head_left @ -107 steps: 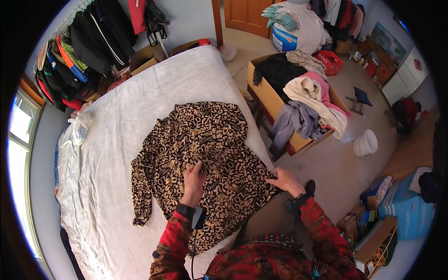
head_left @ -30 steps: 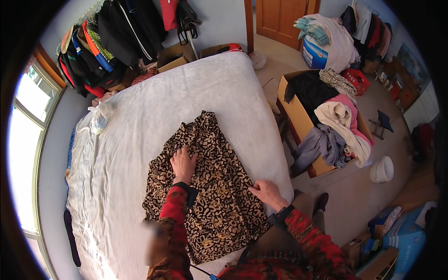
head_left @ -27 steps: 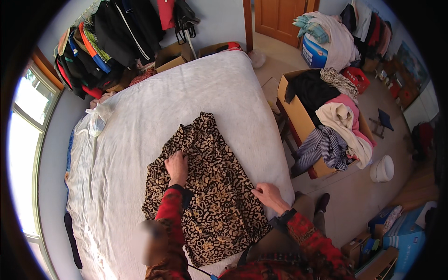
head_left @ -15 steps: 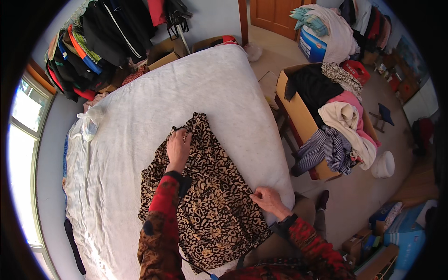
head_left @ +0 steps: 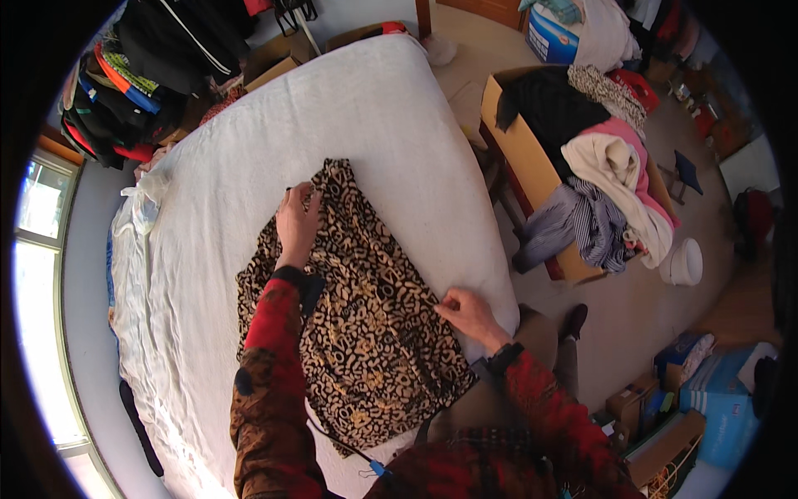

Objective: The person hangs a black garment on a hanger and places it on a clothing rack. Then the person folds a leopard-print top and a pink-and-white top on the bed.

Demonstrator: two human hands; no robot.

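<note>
A leopard-print garment [head_left: 374,333] in black and tan lies spread on the white bed, its narrower end pointing away from me. My left hand [head_left: 298,223] is closed on the cloth near that far end, at its left side. At the garment's right edge, my right hand [head_left: 470,316] pinches the border between thumb and fingers. Both forearms wear red-and-brown patterned sleeves with dark bands at the wrists. The near end of the garment reaches the bed's edge by my lap.
The bed [head_left: 366,100] has a wrinkled white cover, with a clear plastic bag [head_left: 145,204] at its left. To the right stands a cardboard box [head_left: 524,158] heaped with clothes, beside a white bucket [head_left: 683,262]. Hanging clothes [head_left: 108,100] fill the far left corner.
My view has tilted, so the bed, garment and box all sit higher and slightly left in the picture. Both hands keep nearly the same places on the garment.
</note>
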